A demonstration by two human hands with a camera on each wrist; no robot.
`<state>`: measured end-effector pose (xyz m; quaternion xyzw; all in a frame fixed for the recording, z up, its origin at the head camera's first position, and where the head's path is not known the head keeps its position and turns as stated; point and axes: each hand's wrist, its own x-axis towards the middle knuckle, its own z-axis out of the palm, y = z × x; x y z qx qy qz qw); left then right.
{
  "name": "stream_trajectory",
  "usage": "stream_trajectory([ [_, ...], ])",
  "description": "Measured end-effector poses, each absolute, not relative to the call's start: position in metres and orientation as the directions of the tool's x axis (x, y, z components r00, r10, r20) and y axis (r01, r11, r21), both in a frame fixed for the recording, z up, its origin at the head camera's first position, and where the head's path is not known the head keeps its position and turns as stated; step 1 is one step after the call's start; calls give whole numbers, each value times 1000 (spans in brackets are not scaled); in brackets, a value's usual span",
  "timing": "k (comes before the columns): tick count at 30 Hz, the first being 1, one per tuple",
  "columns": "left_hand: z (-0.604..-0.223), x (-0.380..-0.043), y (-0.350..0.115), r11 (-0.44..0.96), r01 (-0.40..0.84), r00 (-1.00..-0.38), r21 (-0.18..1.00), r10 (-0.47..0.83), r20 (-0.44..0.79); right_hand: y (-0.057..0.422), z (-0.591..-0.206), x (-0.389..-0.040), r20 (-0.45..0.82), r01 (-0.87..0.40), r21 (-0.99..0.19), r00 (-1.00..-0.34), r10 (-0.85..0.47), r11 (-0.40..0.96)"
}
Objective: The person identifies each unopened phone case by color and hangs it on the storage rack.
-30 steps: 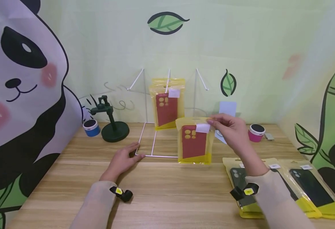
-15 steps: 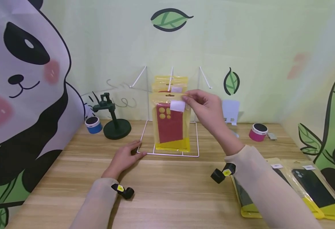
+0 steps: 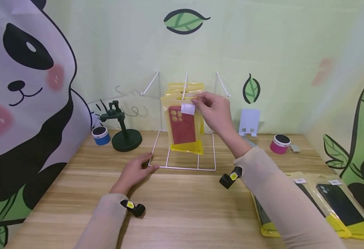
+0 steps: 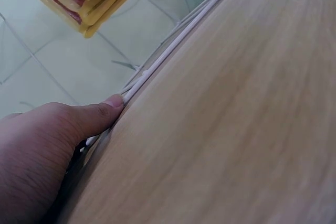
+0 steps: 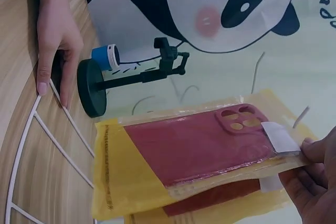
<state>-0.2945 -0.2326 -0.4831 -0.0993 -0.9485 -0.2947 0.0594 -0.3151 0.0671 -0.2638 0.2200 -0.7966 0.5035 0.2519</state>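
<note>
Right hand (image 3: 214, 109), head view: thumb and fingers pinch the upper right corner of the red-case pack (image 3: 182, 126), a narrow grip at the bag's edge.
Pack position: at the tip of the white rack's (image 3: 185, 168) middle prong (image 3: 185, 86), just in front of the other bagged packs (image 3: 197, 85); how far the prong enters its hole I cannot tell.
Lower edge: raised off the tabletop (image 3: 182, 207), within the base's left and right rails.
Side room: gaps separate the pack from the left prong (image 3: 150, 83) and the right prong (image 3: 223, 84).
Left hand (image 3: 135, 174): spread at the base's near left corner, touching the frame.
Left side: the green stand (image 3: 127, 140) and blue speaker (image 3: 101, 136) sit well apart from the pack.
Right side: white stand (image 3: 249, 121) and pink speaker (image 3: 280, 144) far; dark-case packs (image 3: 340, 204) near, partly under the right sleeve.
Rail, left wrist view: the thumb tip rests on it; the bags' lower edges hang well apart from that hand.
Bag edge, right wrist view: pinched beside the white label (image 5: 281, 139); another red pack lies close behind, and a gap separates the pack from the green stand.
</note>
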Motion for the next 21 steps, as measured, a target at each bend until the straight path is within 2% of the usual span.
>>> stream_trajectory([
  [14, -478, -290, -231, 809, 229, -972, 541, 156, 178, 72, -269, -334, 588, -547, -730, -808, -30, 409],
  [21, -479, -290, -231, 812, 213, -976, 543, 149, 161, 83, -276, -335, 576, -542, -735, -816, -45, 409],
])
